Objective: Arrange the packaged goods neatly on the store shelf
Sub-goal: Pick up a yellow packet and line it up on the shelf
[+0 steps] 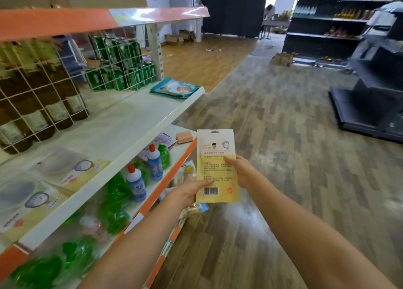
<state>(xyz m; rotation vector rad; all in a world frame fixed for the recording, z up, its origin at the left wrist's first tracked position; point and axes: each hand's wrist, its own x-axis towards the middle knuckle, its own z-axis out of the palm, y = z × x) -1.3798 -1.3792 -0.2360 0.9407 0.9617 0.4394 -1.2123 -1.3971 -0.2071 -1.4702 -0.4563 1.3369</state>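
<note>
1. Right now you hold a flat yellow packet (217, 166) upright in front of you, over the floor (283, 136) just off the shelf edge, its printed back and barcode facing you
2. Your left hand (189, 191) grips the packet's lower left edge, thumb lying across the face just above the barcode, fingers curled behind it
3. Your right hand (241, 171) pinches the right edge at mid-height, thumb on the printed face, fingers hidden behind the packet
4. On the white middle shelf (135, 123) to your left, similar yellow packets (54, 179) lie flat near you, blurred; a teal packet (174, 88) lies flat at the far end
5. Behind a white wire grid (43, 96) stand dark bottles (37, 105) and green cans (122, 70)
6. On the lower shelf (181, 155), with its orange edge strip, stand white bottles with red caps (135, 184) among green bottles (117, 201), and an orange sponge (184, 137) lies at the far end
</note>
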